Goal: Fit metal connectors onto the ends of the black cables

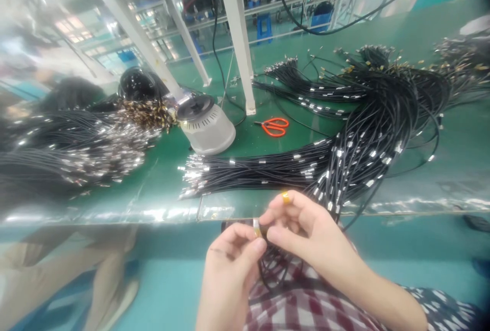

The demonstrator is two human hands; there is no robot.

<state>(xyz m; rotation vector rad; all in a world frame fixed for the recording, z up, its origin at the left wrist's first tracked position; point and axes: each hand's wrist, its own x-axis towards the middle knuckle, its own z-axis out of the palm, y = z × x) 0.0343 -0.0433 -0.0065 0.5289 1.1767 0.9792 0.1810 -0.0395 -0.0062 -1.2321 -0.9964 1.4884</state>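
Low in the head view, my left hand [229, 264] and my right hand [302, 229] meet at a small metal connector [256, 227] on the end of a black cable. Both hands pinch it between thumb and fingers. A gold ring-like piece [285, 197] sits on a fingertip of my right hand. Black cable loops [273, 270] hang below the hands over my checked lap. Just beyond the hands lies a bundle of black cables with silver tips [248, 170] on the green table [268, 142].
A big heap of black cables [383, 101] covers the right of the table, another pile [72, 147] the left. A white round device [209, 124] and orange scissors [273, 127] sit mid-table by white frame posts [239, 40]. The table's shiny front edge [153, 213] runs across.
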